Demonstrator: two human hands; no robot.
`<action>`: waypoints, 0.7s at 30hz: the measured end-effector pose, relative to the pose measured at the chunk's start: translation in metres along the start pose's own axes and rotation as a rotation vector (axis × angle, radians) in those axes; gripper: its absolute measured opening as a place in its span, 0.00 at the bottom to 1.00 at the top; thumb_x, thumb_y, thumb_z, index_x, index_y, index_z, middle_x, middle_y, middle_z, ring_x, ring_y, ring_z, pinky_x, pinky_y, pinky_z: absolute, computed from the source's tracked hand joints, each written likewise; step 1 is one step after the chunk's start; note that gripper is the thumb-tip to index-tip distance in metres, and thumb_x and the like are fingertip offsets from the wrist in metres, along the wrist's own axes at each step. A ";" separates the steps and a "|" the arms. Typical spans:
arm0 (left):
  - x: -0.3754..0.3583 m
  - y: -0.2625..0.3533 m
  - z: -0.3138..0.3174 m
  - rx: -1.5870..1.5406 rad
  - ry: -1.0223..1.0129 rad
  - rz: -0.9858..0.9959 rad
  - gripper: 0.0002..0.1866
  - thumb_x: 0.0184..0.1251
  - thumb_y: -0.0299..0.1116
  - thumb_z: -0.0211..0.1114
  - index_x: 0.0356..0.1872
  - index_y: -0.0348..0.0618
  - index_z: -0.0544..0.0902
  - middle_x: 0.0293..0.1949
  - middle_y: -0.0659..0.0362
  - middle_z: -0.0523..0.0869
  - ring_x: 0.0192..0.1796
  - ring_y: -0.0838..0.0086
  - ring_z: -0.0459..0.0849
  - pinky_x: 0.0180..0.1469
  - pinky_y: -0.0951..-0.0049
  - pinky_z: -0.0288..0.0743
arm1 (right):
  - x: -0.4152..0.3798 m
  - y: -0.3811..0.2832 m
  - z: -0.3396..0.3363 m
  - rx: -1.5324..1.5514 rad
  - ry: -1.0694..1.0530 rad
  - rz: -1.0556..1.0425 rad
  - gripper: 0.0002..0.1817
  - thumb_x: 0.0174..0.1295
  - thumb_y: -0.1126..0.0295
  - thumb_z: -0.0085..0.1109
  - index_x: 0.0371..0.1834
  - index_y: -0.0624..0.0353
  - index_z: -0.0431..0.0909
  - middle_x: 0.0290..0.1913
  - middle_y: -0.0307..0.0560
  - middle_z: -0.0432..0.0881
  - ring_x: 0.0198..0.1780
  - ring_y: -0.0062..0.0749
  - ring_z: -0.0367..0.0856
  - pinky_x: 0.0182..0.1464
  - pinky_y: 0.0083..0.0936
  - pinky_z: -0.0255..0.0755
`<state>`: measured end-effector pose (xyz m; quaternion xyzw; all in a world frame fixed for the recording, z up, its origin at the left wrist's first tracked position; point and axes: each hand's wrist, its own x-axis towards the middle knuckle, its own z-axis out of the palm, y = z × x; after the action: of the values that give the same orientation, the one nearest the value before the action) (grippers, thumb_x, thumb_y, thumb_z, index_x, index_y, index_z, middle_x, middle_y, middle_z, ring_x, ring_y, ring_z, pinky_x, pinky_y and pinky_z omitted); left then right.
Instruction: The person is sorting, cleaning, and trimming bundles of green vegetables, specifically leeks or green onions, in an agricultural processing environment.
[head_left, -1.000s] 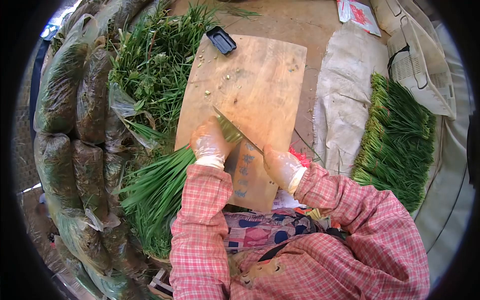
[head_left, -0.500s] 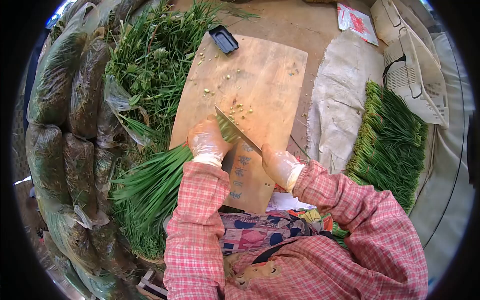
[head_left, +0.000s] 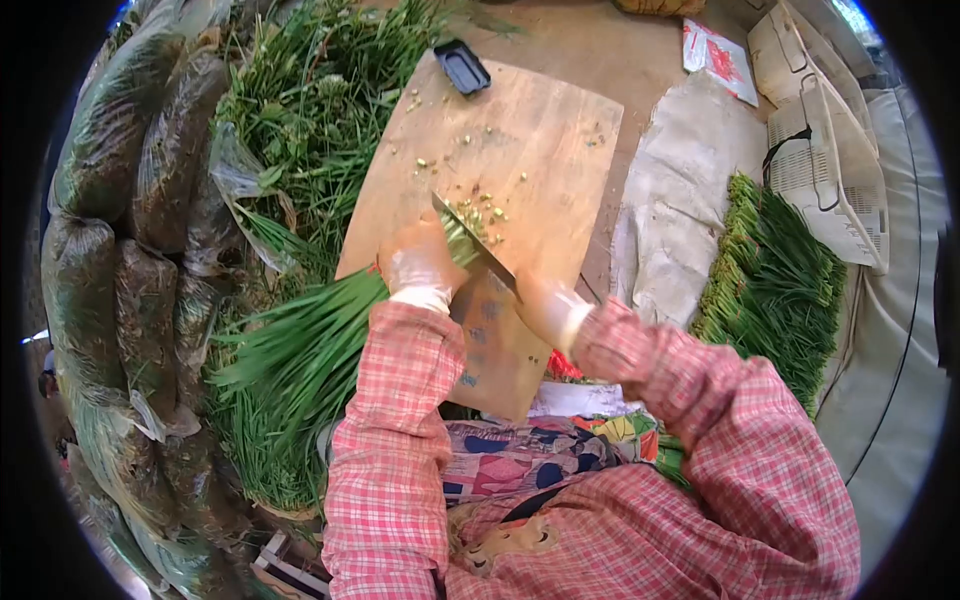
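Note:
My left hand (head_left: 418,258), in a thin clear glove, is wrapped round a bunch of chives (head_left: 305,328). The long leaves trail down to the left, and the pale stem ends point right, over the board. In my right hand (head_left: 545,303), also gloved, is the handle of a knife (head_left: 468,232). Its blade slants up and left, lying along the stem ends just beside my left hand. Short cut stem pieces (head_left: 490,213) are scattered on the wooden board (head_left: 530,125) next to the blade.
A black plastic tray (head_left: 462,68) sits at the board's top edge. Loose greens (head_left: 310,130) heap at the left, beside stuffed plastic bags (head_left: 85,300). Tied chive bundles (head_left: 785,280) lie at the right near a white cloth (head_left: 685,190) and a white plastic crate (head_left: 825,165).
More cut pieces lie beside the blade. The knife has moved slightly against the stem ends, with both hands keeping their hold. The whole view has shifted a little.

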<state>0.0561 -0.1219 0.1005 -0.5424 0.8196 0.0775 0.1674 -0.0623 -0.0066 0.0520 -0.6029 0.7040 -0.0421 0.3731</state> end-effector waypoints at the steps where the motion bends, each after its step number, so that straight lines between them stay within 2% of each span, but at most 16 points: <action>1: -0.003 -0.001 0.002 -0.016 0.004 -0.004 0.31 0.33 0.48 0.76 0.40 0.43 0.75 0.37 0.54 0.81 0.41 0.62 0.82 0.42 0.65 0.76 | 0.028 -0.006 0.004 -0.115 -0.046 -0.086 0.11 0.55 0.71 0.45 0.36 0.66 0.71 0.32 0.66 0.78 0.37 0.56 0.78 0.38 0.45 0.71; 2: -0.006 -0.001 0.006 -0.011 0.015 -0.007 0.31 0.32 0.48 0.76 0.39 0.43 0.75 0.37 0.54 0.81 0.41 0.62 0.82 0.42 0.65 0.76 | 0.046 -0.009 0.007 -0.232 -0.084 -0.181 0.12 0.55 0.71 0.44 0.37 0.67 0.73 0.35 0.67 0.78 0.40 0.55 0.78 0.42 0.44 0.71; 5: -0.009 -0.003 0.008 -0.004 0.111 0.031 0.30 0.31 0.47 0.76 0.38 0.43 0.75 0.35 0.54 0.82 0.40 0.62 0.82 0.42 0.66 0.76 | 0.060 -0.018 -0.008 0.258 0.127 0.074 0.13 0.55 0.69 0.46 0.38 0.67 0.72 0.37 0.65 0.78 0.42 0.56 0.77 0.43 0.43 0.71; 8: -0.020 -0.002 0.007 -0.010 0.116 0.068 0.33 0.29 0.47 0.76 0.40 0.44 0.74 0.36 0.54 0.81 0.40 0.61 0.81 0.42 0.65 0.75 | 0.062 -0.013 -0.016 0.239 0.118 0.037 0.14 0.54 0.67 0.48 0.38 0.66 0.72 0.39 0.65 0.77 0.43 0.57 0.76 0.43 0.43 0.71; 9: -0.027 -0.002 0.005 -0.023 0.150 0.120 0.34 0.29 0.46 0.77 0.41 0.44 0.73 0.36 0.54 0.81 0.40 0.61 0.81 0.42 0.65 0.74 | 0.072 -0.004 -0.011 0.196 0.176 -0.053 0.14 0.55 0.65 0.48 0.39 0.65 0.72 0.38 0.65 0.78 0.43 0.57 0.77 0.43 0.44 0.70; 11: -0.050 -0.010 0.012 -0.045 0.183 0.202 0.35 0.28 0.45 0.77 0.44 0.43 0.73 0.36 0.55 0.81 0.40 0.60 0.80 0.41 0.64 0.74 | 0.074 0.009 -0.028 0.096 0.418 -0.029 0.17 0.58 0.61 0.47 0.47 0.58 0.71 0.38 0.65 0.77 0.44 0.59 0.75 0.43 0.43 0.71; 13: -0.076 -0.022 0.018 -0.126 0.319 0.294 0.37 0.28 0.42 0.77 0.46 0.43 0.72 0.37 0.54 0.80 0.41 0.59 0.80 0.42 0.63 0.73 | 0.098 0.048 -0.046 0.278 0.593 0.146 0.18 0.58 0.59 0.48 0.49 0.54 0.71 0.40 0.64 0.77 0.42 0.56 0.76 0.42 0.42 0.72; 15: -0.094 -0.033 0.010 -0.256 0.416 0.365 0.38 0.30 0.39 0.77 0.50 0.42 0.72 0.41 0.52 0.79 0.43 0.56 0.78 0.43 0.61 0.71 | 0.090 0.064 -0.086 0.137 0.654 0.338 0.16 0.60 0.61 0.45 0.48 0.56 0.71 0.40 0.59 0.77 0.38 0.50 0.78 0.37 0.40 0.72; 18: -0.108 -0.061 -0.006 -0.527 0.347 0.272 0.36 0.32 0.37 0.76 0.49 0.40 0.73 0.44 0.51 0.78 0.46 0.58 0.77 0.48 0.63 0.70 | 0.109 0.110 -0.073 -0.366 0.860 0.461 0.15 0.64 0.62 0.38 0.45 0.55 0.73 0.33 0.54 0.79 0.34 0.48 0.78 0.37 0.43 0.71; 19: -0.112 -0.069 -0.014 -0.692 0.461 0.258 0.36 0.32 0.36 0.76 0.49 0.39 0.73 0.44 0.52 0.78 0.46 0.59 0.77 0.49 0.63 0.70 | 0.091 0.100 -0.076 -0.346 0.688 0.431 0.16 0.64 0.66 0.35 0.48 0.59 0.70 0.39 0.53 0.77 0.40 0.45 0.76 0.44 0.40 0.69; 20: -0.114 -0.076 -0.022 -0.873 0.563 0.258 0.36 0.32 0.35 0.76 0.49 0.38 0.73 0.43 0.52 0.78 0.46 0.60 0.77 0.51 0.64 0.69 | 0.101 0.111 -0.047 -0.451 0.733 0.234 0.17 0.65 0.67 0.33 0.52 0.62 0.67 0.46 0.55 0.73 0.48 0.43 0.72 0.52 0.37 0.65; 21: -0.118 -0.087 -0.027 -0.854 0.641 0.186 0.35 0.34 0.33 0.75 0.50 0.38 0.73 0.44 0.53 0.79 0.46 0.65 0.77 0.52 0.67 0.68 | 0.112 0.122 -0.019 -0.572 0.777 0.043 0.19 0.65 0.69 0.32 0.56 0.65 0.63 0.54 0.56 0.69 0.57 0.40 0.67 0.59 0.34 0.61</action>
<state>0.1725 -0.0632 0.1729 -0.4836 0.7698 0.2490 -0.3338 -0.1725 -0.0793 -0.0495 -0.6064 0.7868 -0.0612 -0.0973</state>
